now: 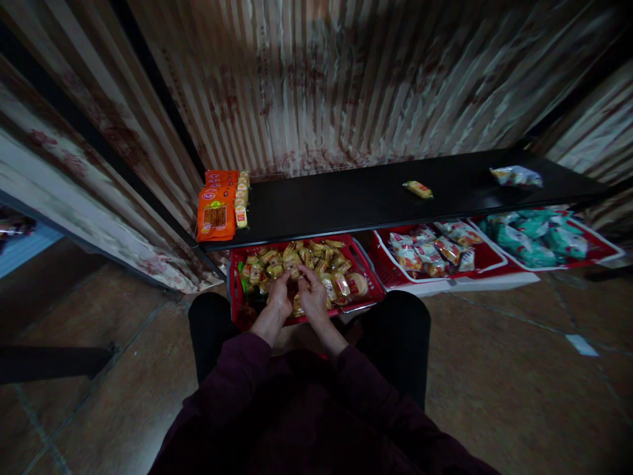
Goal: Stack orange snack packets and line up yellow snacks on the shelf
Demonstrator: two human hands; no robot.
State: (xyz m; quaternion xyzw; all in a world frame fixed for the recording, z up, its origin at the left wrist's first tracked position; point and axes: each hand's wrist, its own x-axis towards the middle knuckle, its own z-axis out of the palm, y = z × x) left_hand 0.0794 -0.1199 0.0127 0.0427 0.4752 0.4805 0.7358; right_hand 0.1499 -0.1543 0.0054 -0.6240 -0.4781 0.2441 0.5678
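Note:
Between my knees sits a red basket (pixel 368 264) filled with small golden pastries in clear wrappers. My left hand (pixel 279 301) and my right hand (pixel 313 297) are close together over it, fingers curled inward. At their fingertips is a wrapped pastry (pixel 292 262), which both hands appear to grip; the fingers partly hide its lower part. Other wrapped pastries (pixel 324 254) lie loose around and beneath my hands. A round, pale wrapped pastry (pixel 357 285) rests at the basket's right end.
A black shelf (pixel 316 204) runs behind the basket. On it stand orange snack packets (pixel 216 212), a row of small yellow packs (pixel 242 198), a single wrapped cake (pixel 418 190) and a white-blue packet (pixel 516 176). Baskets of red-white packs (pixel 430 254) and teal packs (pixel 539 237) stand right.

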